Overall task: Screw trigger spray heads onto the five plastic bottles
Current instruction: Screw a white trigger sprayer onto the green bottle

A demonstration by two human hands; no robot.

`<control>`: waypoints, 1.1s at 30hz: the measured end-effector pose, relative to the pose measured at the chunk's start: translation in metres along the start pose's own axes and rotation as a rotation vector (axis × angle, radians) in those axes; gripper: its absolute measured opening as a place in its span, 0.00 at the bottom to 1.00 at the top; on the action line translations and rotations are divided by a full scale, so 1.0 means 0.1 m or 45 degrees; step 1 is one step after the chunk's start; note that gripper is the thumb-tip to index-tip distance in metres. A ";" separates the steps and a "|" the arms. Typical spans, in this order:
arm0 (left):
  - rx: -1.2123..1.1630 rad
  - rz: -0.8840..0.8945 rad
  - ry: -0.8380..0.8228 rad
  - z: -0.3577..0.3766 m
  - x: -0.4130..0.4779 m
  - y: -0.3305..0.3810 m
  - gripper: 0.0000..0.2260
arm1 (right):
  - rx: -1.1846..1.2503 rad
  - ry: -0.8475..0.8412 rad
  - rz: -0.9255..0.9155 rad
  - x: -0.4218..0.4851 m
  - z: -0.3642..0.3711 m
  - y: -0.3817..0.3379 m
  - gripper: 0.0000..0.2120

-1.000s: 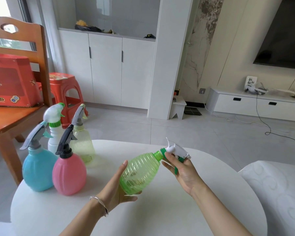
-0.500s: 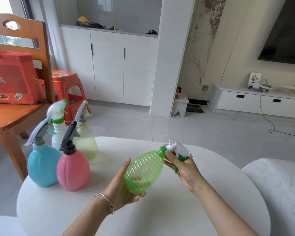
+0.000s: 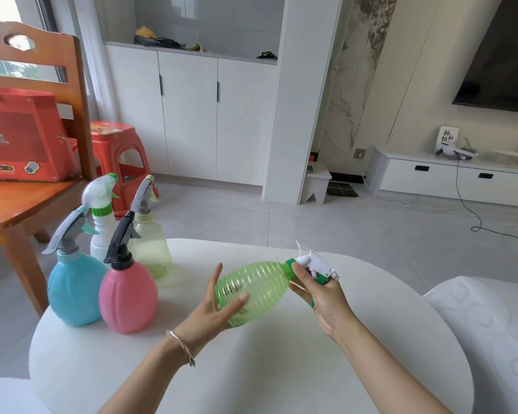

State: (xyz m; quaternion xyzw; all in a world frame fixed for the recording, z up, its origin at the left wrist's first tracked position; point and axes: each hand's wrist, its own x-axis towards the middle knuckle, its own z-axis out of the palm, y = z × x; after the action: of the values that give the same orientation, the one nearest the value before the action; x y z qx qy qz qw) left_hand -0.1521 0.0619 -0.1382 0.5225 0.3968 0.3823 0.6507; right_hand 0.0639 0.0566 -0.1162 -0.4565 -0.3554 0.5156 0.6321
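Right hand (image 3: 326, 304) clamps the spray head (image 3: 317, 264) steady; left hand (image 3: 214, 310), unclenched, seemingly spins the green bottle (image 3: 259, 283) near the table's (image 3: 380, 294) far edge.

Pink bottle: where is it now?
In the head view, the pink bottle stands upright on the white table's left side, beside the blue bottle and in front of the pale yellow bottle.

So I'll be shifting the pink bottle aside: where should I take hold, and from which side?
Probably the narrow neck under the black spray head, coming from the right: the pink bottle stands upright, its body is wide, and the blue bottle crowds its left.
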 end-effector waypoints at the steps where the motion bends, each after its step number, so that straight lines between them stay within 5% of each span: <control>1: 0.001 -0.001 -0.016 -0.02 0.02 -0.03 0.52 | 0.008 0.012 -0.003 0.01 0.00 0.00 0.23; 2: -0.016 -0.053 -0.060 -0.03 0.02 -0.04 0.53 | 0.012 0.018 -0.002 0.01 0.00 0.00 0.23; 6: -0.047 -0.226 -0.150 0.01 -0.02 0.04 0.31 | 0.005 0.027 0.043 0.01 -0.03 0.04 0.21; 8: 0.051 -0.091 -0.038 0.01 -0.01 0.01 0.35 | 0.008 0.025 0.043 0.02 -0.03 0.03 0.21; 11: 0.146 -0.029 -0.056 -0.04 0.00 -0.07 0.58 | -0.007 0.020 0.029 0.02 -0.02 0.03 0.23; 12: 0.096 -0.085 -0.091 -0.04 0.01 -0.07 0.59 | -0.014 0.031 0.033 0.02 -0.02 0.04 0.23; 15: -0.114 -0.283 -0.177 0.01 -0.03 0.02 0.32 | -0.063 0.048 0.071 0.02 -0.03 0.07 0.23; 17: -0.111 -0.266 -0.104 0.01 -0.01 -0.03 0.24 | -0.070 0.004 0.066 0.00 -0.02 0.07 0.23; 21: -0.168 -0.145 0.034 -0.04 0.05 -0.02 0.42 | 0.020 -0.011 0.037 0.00 0.02 0.01 0.19; 25: -0.201 -0.128 -0.097 -0.01 0.02 -0.02 0.35 | 0.046 -0.010 0.023 0.02 0.04 0.01 0.16; 30: 0.001 0.037 0.018 -0.02 0.02 -0.02 0.40 | -0.100 -0.012 -0.035 0.02 0.03 0.04 0.08; 33: -0.129 0.008 0.019 -0.03 0.03 0.00 0.29 | -0.097 0.000 -0.039 0.03 0.04 0.05 0.10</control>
State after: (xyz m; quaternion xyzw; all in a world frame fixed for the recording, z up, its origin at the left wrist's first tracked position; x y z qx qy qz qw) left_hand -0.1535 0.0656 -0.1386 0.4872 0.3801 0.4080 0.6721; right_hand 0.0588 0.0607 -0.1199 -0.4747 -0.3816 0.4921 0.6220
